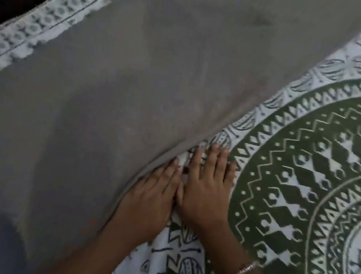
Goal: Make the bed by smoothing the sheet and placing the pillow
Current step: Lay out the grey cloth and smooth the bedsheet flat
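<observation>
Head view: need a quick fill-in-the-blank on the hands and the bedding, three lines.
1. The left hand and right hand lie ___ on the sheet, side by side.
2. The bracelet sits on the ___ wrist.
3. The cloth next to the left hand is mostly ___ in colour.

Missing words: flat; right; grey

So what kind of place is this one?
Probably a bedroom, on a bed: a green-and-white patterned sheet, what looks like a grey pillow on it, and the left hand and right hand pressing flat on the sheet.
</observation>
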`<state>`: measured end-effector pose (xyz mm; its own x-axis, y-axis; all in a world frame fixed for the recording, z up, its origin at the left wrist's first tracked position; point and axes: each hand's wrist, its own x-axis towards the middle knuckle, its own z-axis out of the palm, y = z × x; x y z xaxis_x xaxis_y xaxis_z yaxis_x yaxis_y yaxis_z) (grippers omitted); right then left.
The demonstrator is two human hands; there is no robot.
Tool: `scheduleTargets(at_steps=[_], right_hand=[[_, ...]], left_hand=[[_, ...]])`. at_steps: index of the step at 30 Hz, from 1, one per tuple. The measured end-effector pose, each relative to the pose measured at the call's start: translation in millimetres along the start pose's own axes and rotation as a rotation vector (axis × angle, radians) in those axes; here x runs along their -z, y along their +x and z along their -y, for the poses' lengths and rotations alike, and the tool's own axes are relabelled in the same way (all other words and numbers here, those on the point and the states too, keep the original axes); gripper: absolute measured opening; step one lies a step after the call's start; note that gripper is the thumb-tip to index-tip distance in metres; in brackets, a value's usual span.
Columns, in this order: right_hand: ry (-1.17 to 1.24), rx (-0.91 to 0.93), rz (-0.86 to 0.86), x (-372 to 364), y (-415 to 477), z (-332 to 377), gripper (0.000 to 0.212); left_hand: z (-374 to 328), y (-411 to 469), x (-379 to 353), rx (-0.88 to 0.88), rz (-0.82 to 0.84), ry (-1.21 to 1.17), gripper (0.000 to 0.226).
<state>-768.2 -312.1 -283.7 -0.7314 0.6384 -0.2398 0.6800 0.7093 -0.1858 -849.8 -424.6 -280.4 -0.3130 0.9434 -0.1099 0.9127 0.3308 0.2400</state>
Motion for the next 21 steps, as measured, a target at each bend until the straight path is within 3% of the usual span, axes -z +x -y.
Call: scheduleTargets(at_steps=[6,10,13,16,19,21], right_hand=[[-0.022,0.113,0.063,-9.0,-13.5,55.3,0.069],[-0.207,0.109,0.235,-3.9,-23.0,102.2,0.071],[-0.226,0.098,0.347,44.3,-11.3,122.2,0.044],[-0.223,0.168,0.163,78.7,7.0,139.5,0.029],[-0.014,0.239,-0.102,78.9,36.2,169.0,0.017],[0.044,0.36,-0.141,68.6,69.0,192.4,0.022]], left_hand=[[9.2,-42.1,31.7,0.043,-0.2,-0.082,0.05],[59.6,-66.3,44.9,0.353,-0.201,0.027,0.051],[106.5,-78.2,48.6,0.61,-0.113,0.006,0.057],[145.2,-79.1,51.2,0.627,-0.092,-0.004,0.06],[182.7,-70.4,61.0,0.561,-0.127,0.05,0.061],[214.5,-59.2,73.1,0.554,-0.143,0.062,0.062]])
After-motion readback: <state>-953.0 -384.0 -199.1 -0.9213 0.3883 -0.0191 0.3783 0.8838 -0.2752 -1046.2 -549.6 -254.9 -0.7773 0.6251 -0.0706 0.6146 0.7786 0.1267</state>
